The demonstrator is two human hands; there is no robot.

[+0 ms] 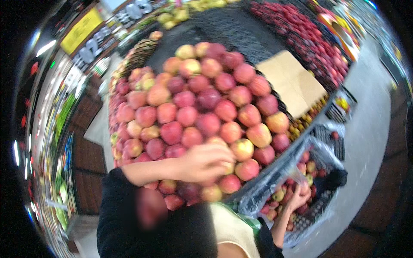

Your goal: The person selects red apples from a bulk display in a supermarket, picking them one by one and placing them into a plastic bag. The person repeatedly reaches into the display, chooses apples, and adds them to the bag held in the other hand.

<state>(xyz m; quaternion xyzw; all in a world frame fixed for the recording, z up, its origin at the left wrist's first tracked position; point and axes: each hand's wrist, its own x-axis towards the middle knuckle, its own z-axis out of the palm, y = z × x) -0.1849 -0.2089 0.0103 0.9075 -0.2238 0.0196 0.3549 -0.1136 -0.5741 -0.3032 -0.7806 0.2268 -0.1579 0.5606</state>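
Note:
A large heap of red and yellow apples (185, 99) fills the display in front of me. My left hand (208, 161) reaches across its near side, fingers curled round a yellowish apple (228, 168); motion blurs the fingertips. Lower right, my right hand (297, 198) is inside a black plastic crate (329, 206) lined with clear plastic film (262, 195). Its fingers are closed round a reddish apple (303, 188), just above several loose apples (278, 195) in the crate.
A flat cardboard sheet (292, 81) lies right of the heap, beside small brownish-yellow fruit (312, 114). Dark red fruit (297, 38) fills the far right display. Black padded lining (223, 30) shows behind the heap. Grey floor (365, 124) runs along the right; vegetable shelves (64, 116) stand left.

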